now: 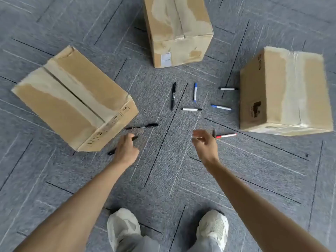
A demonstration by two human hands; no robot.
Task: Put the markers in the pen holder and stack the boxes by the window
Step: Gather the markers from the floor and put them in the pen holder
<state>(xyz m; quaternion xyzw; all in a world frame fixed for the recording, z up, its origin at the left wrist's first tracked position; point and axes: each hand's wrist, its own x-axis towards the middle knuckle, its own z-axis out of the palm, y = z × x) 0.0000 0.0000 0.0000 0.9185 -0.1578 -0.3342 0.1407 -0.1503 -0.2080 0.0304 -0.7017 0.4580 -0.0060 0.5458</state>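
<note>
Several markers lie scattered on the grey carpet between three cardboard boxes. My left hand (127, 150) is curled over a black marker (111, 152); whether it grips the marker is unclear. Another black marker (142, 126) lies just beyond it. My right hand (204, 140) hangs with fingers apart and nothing in them, just left of a red marker (226, 135). Further off lie a long black marker (173, 96), two blue markers (195, 91) (221, 107) and two white-bodied markers (191, 109) (228, 88). No pen holder is in view.
The left box (72, 99) sits tilted close to my left hand. The middle box (178, 30) stands at the back, and the right box (283, 88) on the right, touching a white marker's tip. My two shoes (123, 226) (212, 228) stand at the bottom.
</note>
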